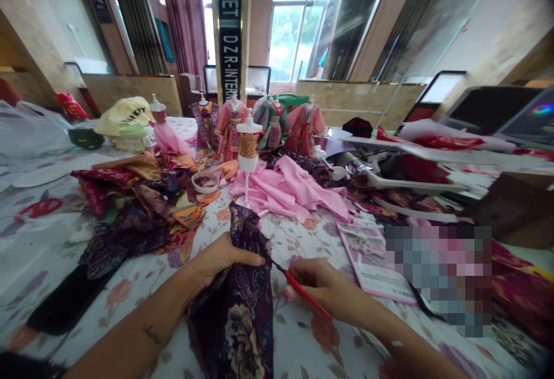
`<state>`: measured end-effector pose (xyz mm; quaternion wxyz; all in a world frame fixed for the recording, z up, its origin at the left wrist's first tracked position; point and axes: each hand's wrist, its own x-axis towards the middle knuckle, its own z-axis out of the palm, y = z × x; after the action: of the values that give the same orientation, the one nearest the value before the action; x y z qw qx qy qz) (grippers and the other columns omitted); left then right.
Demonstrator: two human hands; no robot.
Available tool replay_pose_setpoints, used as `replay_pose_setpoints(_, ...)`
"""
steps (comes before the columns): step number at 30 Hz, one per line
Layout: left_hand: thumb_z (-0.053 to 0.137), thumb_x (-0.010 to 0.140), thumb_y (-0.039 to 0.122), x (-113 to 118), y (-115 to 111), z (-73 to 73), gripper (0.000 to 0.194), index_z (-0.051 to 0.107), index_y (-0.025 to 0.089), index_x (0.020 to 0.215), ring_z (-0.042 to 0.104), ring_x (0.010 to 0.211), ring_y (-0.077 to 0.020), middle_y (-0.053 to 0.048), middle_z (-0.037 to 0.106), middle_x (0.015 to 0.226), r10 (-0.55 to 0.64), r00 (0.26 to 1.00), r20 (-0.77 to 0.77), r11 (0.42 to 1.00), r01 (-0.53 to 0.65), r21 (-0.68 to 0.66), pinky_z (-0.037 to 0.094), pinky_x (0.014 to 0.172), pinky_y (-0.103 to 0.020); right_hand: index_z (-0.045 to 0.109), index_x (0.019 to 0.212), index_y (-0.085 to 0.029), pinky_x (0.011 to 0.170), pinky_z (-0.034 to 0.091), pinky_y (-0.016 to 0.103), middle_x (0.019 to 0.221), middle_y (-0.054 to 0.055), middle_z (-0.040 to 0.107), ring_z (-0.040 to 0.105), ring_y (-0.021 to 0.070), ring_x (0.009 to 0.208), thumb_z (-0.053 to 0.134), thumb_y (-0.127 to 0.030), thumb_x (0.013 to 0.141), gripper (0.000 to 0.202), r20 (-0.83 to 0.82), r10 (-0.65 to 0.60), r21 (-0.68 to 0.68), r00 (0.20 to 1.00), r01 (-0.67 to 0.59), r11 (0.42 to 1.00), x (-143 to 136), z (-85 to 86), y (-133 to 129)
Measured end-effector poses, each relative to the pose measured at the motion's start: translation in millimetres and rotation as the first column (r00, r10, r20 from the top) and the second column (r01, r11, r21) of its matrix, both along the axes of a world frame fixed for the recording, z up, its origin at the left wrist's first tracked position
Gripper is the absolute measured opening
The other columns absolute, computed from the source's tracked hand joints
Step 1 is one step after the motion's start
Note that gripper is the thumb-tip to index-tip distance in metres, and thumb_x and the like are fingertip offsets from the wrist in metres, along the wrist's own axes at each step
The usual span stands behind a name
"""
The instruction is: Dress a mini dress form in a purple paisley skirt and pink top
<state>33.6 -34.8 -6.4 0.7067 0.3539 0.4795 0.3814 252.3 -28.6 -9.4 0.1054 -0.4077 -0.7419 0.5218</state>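
A dark purple brocade cloth (pixel 247 310) with pale flowers hangs down the middle of the view. My left hand (pixel 229 256) grips its upper part, the thumb pressed on top. To the right, my right hand (pixel 314 285) is closed around red-handled scissors (pixel 303 297), whose dark tip touches the cloth's right edge beside my left thumb. Just beyond the cloth stands a small white mannequin (pixel 249 162) with a gold patterned band round its chest. Pink fabric (pixel 294 188) lies crumpled behind it.
Several small dressed mannequins (pixel 234 125) stand farther back. Patterned scraps (pixel 130 223) and a tape roll (pixel 205 182) lie left, with red scissors (pixel 41 207) at far left. On the right are a printed card (pixel 376 263), a white tray (pixel 415 183) and a brown box (pixel 515 206).
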Motion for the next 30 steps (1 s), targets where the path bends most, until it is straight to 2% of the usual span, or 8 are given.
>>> replay_pose_setpoints(5, 0.079, 0.05, 0.011, -2.0, -0.1, 2.0, 0.033, 0.066, 0.011, 0.08, 0.065, 0.056, -0.0184, -0.006, 0.07, 0.068, -0.002, 1.0, 0.02, 1.0, 0.002, -0.029, 0.054, 0.06, -0.03, 0.049, 0.067, -0.016, 0.048, 0.022, 0.022, 0.06, -0.004, 0.037, 0.031, 0.0089, 0.058, 0.061, -0.05, 0.075, 0.038, 0.058, -0.027, 0.063, 0.998, 0.024, 0.998, -2.1, -1.7, -1.5)
replay_pose_setpoints(11, 0.078, 0.051, 0.008, -5.1, -1.2, 4.8, 0.033, 0.066, 0.011, 0.082, 0.065, 0.055, -0.0182, -0.006, 0.07, 0.067, -0.048, 0.998, 0.04, 0.997, 0.05, -0.054, 0.055, 0.059, -0.031, 0.05, 0.069, -0.015, 0.049, 0.024, 0.021, 0.062, -0.005, 0.038, 0.032, 0.0088, 0.058, 0.061, -0.049, 0.075, 0.037, -0.014, 0.042, 0.008, 0.999, -0.042, 0.999, -0.4, -2.0, -2.1)
replay_pose_setpoints(16, 0.077, 0.051, 0.007, -4.4, -5.2, 15.0, 0.034, 0.065, 0.012, 0.083, 0.064, 0.055, -0.0171, -0.004, 0.07, 0.066, -0.056, 0.996, 0.062, 0.997, 0.059, -0.055, 0.055, 0.059, -0.031, 0.048, 0.073, -0.015, 0.05, 0.026, 0.021, 0.063, -0.004, 0.04, 0.034, 0.0088, 0.059, 0.058, -0.052, 0.077, 0.038, -0.103, 0.15, -0.08, 0.983, -0.158, 0.984, 2.3, 1.7, -1.8)
replay_pose_setpoints(19, 0.077, 0.051, 0.006, -3.8, -5.9, 19.1, 0.032, 0.066, 0.011, 0.08, 0.063, 0.053, -0.0155, -0.004, 0.069, 0.065, -0.076, 0.995, 0.061, 0.994, 0.08, -0.071, 0.054, 0.058, -0.029, 0.047, 0.072, -0.015, 0.049, 0.026, 0.02, 0.063, -0.004, 0.04, 0.035, 0.0085, 0.057, 0.056, -0.054, 0.078, 0.04, -0.124, 0.167, -0.124, 0.978, -0.182, 0.975, 3.0, 1.8, -1.9)
replay_pose_setpoints(30, 0.077, 0.048, 0.005, -8.0, -0.2, 4.7, 0.032, 0.068, 0.011, 0.078, 0.063, 0.052, -0.0149, -0.004, 0.069, 0.064, -0.104, 0.993, 0.055, 0.992, 0.108, -0.066, 0.053, 0.055, -0.025, 0.047, 0.067, -0.015, 0.048, 0.023, 0.021, 0.06, -0.005, 0.035, 0.031, 0.0082, 0.056, 0.056, -0.056, 0.077, 0.043, -0.098, 0.125, -0.061, 0.987, -0.131, 0.989, 0.1, -7.4, -1.7)
